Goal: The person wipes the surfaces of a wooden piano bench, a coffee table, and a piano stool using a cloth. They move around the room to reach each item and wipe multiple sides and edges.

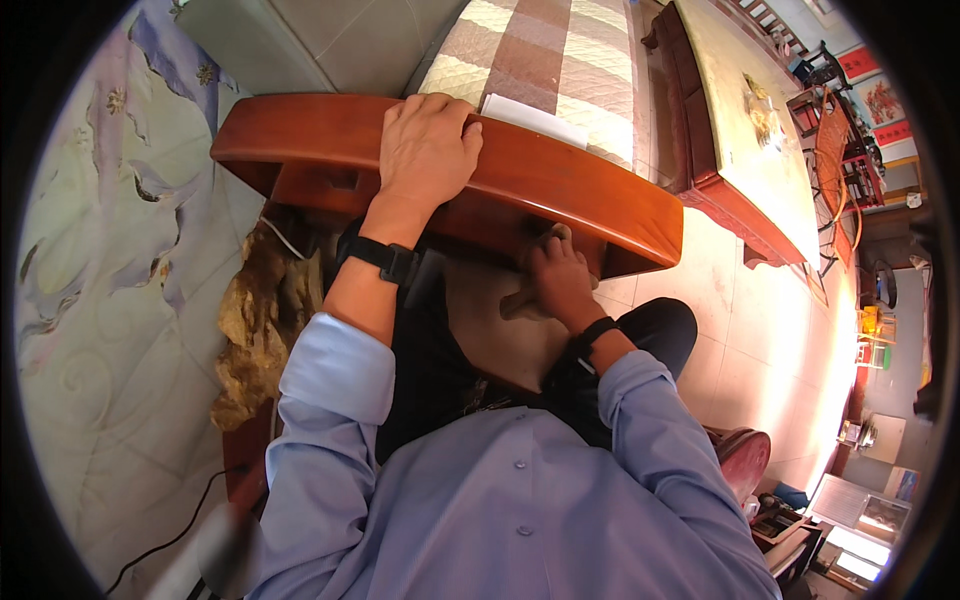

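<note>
A polished red-brown wooden sofa arm (570, 187) curves across the view before me. My left hand (427, 150) lies on its top, with the fingers bent over the far edge. Below the arm's right half, my right hand (559, 281) grips a crumpled brownish cloth (521, 304) at the open underside. Part of the cloth pokes out above the fingers, and the palm hides the rest. A recess in the wood (341, 180) shows left of my left wrist.
Beyond the arm lie a checked quilted seat cover (555, 60) and a white sheet (532, 120). A gnarled root-like piece (259, 330) stands at left by the patterned wall (97, 262). At right is a low table (739, 150); a red stool (742, 461) is behind my right elbow.
</note>
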Available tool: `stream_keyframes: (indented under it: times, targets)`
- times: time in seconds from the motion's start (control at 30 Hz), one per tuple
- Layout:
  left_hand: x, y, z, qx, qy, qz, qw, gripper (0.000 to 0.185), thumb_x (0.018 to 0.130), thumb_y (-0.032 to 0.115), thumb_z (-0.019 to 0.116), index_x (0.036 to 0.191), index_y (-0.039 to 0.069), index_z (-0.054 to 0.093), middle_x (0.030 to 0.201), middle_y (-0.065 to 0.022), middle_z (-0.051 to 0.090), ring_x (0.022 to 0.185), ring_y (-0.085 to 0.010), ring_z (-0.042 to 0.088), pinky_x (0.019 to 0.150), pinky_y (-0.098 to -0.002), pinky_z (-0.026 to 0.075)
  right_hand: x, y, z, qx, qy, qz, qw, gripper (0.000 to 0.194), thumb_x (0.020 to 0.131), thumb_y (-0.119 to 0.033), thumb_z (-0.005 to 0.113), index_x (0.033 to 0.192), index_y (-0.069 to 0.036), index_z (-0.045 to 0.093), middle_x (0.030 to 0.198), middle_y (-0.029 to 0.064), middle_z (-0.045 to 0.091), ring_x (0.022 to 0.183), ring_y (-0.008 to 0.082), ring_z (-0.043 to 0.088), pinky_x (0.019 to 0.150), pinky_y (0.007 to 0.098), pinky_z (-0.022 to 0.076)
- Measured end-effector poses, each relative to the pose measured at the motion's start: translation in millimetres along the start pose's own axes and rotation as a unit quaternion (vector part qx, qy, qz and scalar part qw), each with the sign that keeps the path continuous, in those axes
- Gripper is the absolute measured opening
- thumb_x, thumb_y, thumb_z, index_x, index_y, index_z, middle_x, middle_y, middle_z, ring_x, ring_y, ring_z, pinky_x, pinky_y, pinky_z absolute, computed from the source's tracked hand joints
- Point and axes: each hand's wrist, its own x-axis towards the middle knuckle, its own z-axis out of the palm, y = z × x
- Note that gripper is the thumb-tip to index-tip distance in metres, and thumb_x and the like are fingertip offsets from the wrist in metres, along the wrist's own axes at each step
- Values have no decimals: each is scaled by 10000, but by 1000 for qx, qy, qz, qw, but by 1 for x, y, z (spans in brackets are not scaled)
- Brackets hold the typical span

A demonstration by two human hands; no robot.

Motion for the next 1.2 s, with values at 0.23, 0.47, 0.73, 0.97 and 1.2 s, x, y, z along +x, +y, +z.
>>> stream_keyframes:
  times: [0.23,0.47,0.73,0.97,1.2]
  targets:
    - [0,-2,3,21,-24,-13,999,244,986,293,711,1132,121,803,1162,-69,776,1196,-302,648,1074,-470,452,-40,29,-10,-127,-85,87,985,286,916,-172,705,1157,-17,713,1139,151,649,1019,321,729,768,455,642]
    - [-1,-12,-6,-66,-27,40,997,235,974,208,759,1177,94,783,1236,-99,773,1234,-341,678,1073,-454,510,-46,27,-66,34,-177,3,984,230,851,-154,785,1073,-94,771,1125,187,701,1038,354,735,885,424,617]
    - [-79,27,-54,-233,30,-17,972,150,948,57,734,1093,29,756,1114,-172,757,1070,-397,701,969,-463,561,-45,11,-176,242,-17,-5,970,379,837,-14,712,1216,-29,701,1222,177,680,1132,433,684,977,498,577]
    - [-181,149,-33,-657,-237,-261,666,771,864,95,925,1529,42,539,1459,-108,641,1383,-229,591,1186,-397,476,-10,-19,-206,327,51,13,944,346,797,57,709,1138,4,689,1165,198,669,1044,460,687,900,501,589]
    - [-166,121,-19,-657,-176,-356,641,678,866,-27,870,1478,40,587,1302,-11,712,1206,-109,658,1082,-309,535,32,-43,-193,349,56,-23,935,364,839,40,749,1192,13,664,1168,221,662,1014,466,693,870,472,589]
